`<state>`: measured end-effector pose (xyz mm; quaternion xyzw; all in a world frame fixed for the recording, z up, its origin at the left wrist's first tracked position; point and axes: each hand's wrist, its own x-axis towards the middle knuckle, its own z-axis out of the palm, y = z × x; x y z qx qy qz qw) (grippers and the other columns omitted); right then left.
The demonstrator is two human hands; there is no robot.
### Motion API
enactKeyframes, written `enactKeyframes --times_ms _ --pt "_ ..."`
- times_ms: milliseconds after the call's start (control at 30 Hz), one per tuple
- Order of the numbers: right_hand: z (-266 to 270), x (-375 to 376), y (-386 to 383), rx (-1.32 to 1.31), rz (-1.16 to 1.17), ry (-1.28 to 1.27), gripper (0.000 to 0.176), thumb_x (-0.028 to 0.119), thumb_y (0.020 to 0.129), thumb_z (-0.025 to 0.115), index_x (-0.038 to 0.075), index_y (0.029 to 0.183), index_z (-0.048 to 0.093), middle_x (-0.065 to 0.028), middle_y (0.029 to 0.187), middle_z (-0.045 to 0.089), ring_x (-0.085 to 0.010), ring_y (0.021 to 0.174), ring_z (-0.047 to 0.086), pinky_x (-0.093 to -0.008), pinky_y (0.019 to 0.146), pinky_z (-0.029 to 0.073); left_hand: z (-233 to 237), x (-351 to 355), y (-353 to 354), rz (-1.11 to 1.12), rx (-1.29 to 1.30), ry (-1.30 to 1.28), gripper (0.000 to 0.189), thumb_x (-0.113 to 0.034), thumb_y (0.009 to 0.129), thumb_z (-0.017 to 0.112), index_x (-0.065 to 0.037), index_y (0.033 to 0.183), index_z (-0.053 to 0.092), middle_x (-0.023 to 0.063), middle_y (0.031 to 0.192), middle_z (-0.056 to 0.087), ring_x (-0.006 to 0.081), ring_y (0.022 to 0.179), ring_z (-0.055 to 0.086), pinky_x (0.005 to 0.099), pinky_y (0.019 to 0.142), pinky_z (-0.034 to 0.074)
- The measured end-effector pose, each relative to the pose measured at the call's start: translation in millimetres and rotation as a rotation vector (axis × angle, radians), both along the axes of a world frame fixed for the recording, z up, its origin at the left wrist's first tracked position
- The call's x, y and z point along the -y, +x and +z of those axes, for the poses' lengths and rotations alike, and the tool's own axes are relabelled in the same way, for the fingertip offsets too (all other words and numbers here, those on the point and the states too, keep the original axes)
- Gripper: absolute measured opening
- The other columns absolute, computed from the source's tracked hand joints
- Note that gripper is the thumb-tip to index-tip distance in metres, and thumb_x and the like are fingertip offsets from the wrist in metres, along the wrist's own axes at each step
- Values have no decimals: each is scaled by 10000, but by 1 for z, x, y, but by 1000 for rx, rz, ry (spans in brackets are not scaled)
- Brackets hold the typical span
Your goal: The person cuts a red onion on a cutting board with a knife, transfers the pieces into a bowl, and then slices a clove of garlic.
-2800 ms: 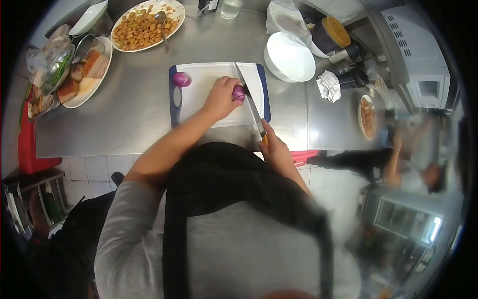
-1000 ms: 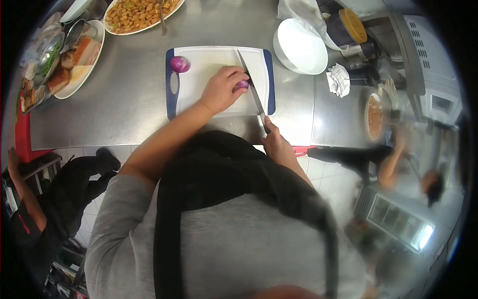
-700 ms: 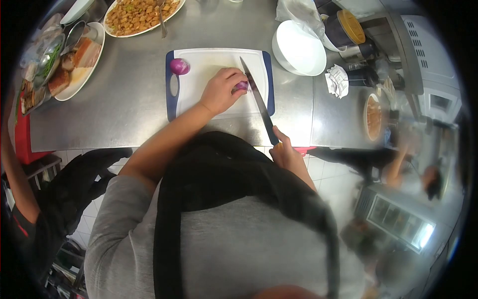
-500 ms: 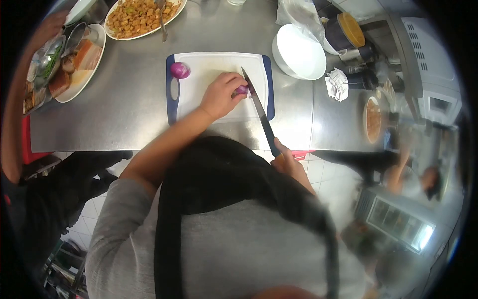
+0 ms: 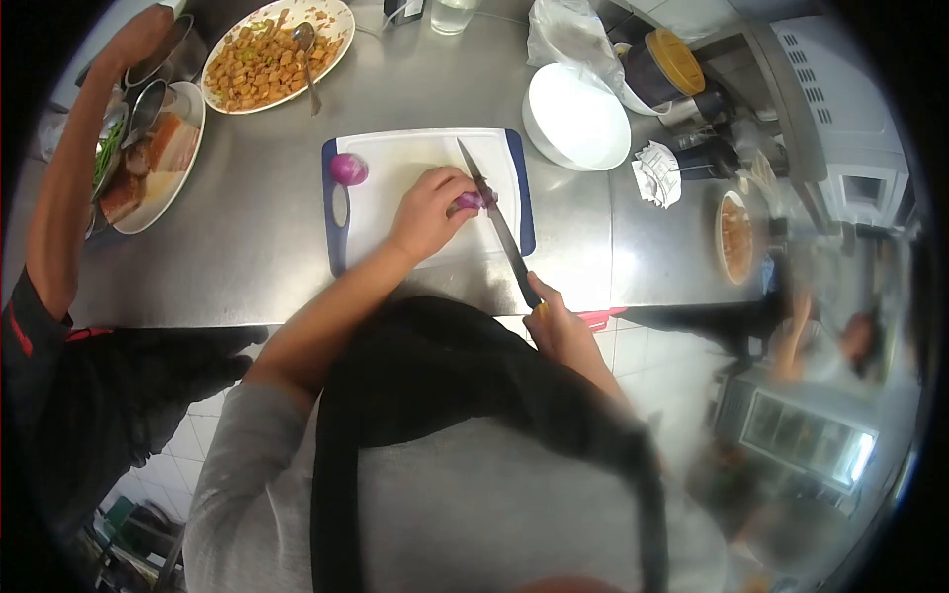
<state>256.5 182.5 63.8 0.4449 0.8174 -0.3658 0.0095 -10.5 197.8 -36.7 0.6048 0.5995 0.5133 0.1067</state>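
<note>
On a white cutting board with dark blue ends point(image 5: 386, 222), my left hand point(image 5: 430, 212) pins down a purple onion piece point(image 5: 469, 201), fingers curled over it. My right hand point(image 5: 560, 321) is wrapped round the handle of a long kitchen knife point(image 5: 505, 232). The blade slants across the board, against the onion piece's right side, and its tip points away from me. Small purple bits lie at the blade. Another purple onion point(image 5: 348, 169) rests at the board's upper left corner, apart from both hands.
A white bowl point(image 5: 576, 117) stands right of the board. Beyond it are a plastic bag point(image 5: 568, 35) and crumpled paper point(image 5: 656, 176). At upper left are a plate of diced food point(image 5: 213, 89) and a meat plate point(image 5: 197, 109). Another person's arm point(image 5: 67, 188) reaches in at left.
The view has shifted, so the board sits slightly lower and further left. My right hand and the knife are a little closer to the board. The other person's arm at left has moved further into view.
</note>
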Motion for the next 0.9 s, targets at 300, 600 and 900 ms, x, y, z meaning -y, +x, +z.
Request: enactKeyframes --times_ms 300,600,900 --pt "-34 -4 0 -71 43 16 597 136 924 607 192 1459 348 -204 907 642 -415 830 647 -462 713 499 -4 0 0 33 -23 -8 300 -82 698 780 -66 971 656 88 1089 632 295 1015 605 371 871 508" --pt "-7 -5 -6 -59 26 53 592 169 935 592 213 1459 321 -230 974 648 -442 881 638 -482 734 493 -2 0 0 23 -5 -37 297 -87 699 783 -71 965 651 84 1060 645 293 1017 605 374 873 506" --pt "-1 2 5 -21 33 -52 598 187 926 606 214 1450 322 -227 926 649 -444 850 634 -494 721 489 -5 -2 0 33 -43 -37 308 -92 703 788 -84 972 640 87 1068 640 295 1007 607 370 858 505"
